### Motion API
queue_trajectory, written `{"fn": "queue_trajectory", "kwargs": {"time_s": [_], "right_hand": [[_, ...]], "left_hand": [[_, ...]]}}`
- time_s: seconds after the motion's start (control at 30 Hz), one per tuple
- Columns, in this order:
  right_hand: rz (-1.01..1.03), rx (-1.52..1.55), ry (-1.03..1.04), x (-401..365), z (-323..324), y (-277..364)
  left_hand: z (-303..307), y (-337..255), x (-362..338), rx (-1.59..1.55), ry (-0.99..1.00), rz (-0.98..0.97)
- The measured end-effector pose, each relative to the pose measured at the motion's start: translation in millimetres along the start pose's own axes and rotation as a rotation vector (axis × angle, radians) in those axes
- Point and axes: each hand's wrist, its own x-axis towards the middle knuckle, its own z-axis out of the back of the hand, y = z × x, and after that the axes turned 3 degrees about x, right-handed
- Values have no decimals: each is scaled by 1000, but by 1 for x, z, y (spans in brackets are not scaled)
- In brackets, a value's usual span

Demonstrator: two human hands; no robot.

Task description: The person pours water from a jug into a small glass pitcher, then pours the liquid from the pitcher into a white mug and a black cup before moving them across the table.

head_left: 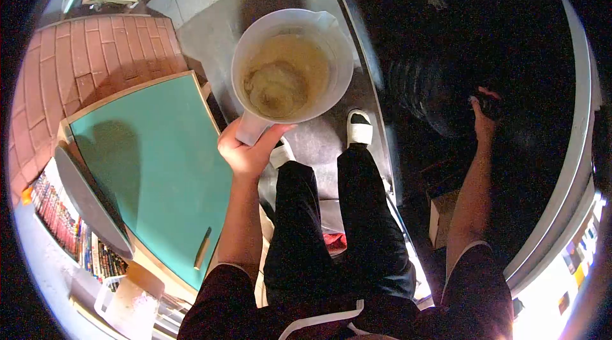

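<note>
My left hand [245, 148] is wrapped around the handle of a translucent white plastic measuring jug [344, 62], held out over the floor. Brownish, cloudy contents [280, 85] show inside the jug, whose spout points to the upper right. Off to the right, in deep shadow, my right hand [484, 117] is closed around something dark. Beside that hand, faint ridged curves [414, 94] suggest a large ribbed, see-through object, but the darkness hides its kind.
At left stands a green-topped board with a wooden frame [159, 168], in front of a brick surface [108, 50]. Books [70, 225] line the lower left. My slippered feet [360, 129] rest on grey flooring [210, 27]. A cardboard box [440, 219] sits below my right arm.
</note>
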Motion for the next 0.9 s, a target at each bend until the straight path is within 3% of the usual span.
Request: {"fn": "queue_trajectory", "kwargs": {"time_s": [0.2,0.27,0.3,0.37,0.43,0.5,0.53,0.57,0.63,0.73,0.8,0.87,0.9], "right_hand": [[45,-227,11,-4,11,-11],[-267,-202,52,-8,10,-13],[-265,-202,49,-15,1,6],[-510,72,-453,-29,-21,60],[-668,-517,-498,-61,-40,32],[-732,255,-385,-88,-59,100],[-734,524,-117,-90,-58,143],[-570,669,28,-92,-58,190],[-439,868,245,-77,-48,288],[-3,1157,504,-56,-23,380],[132,1197,554,-46,5,439],[105,1232,618,-45,34,471],[169,1090,649,-48,47,471]], "left_hand": [[18,-11,-10,153,-2,-92],[24,-20,-14,98,20,-56],[29,-23,-15,96,19,-58],[36,-33,-21,84,-49,-2],[48,-42,-31,10,-47,1],[61,-71,-35,8,-14,-61],[72,-81,-36,0,-22,-81],[79,-95,-38,-36,-22,-84],[97,-124,-42,-75,-4,-71],[123,-169,-53,-133,27,-29],[139,-200,-52,-129,37,-136],[149,-230,-55,-309,1,-71],[156,-249,-55,-204,27,-172]]}}
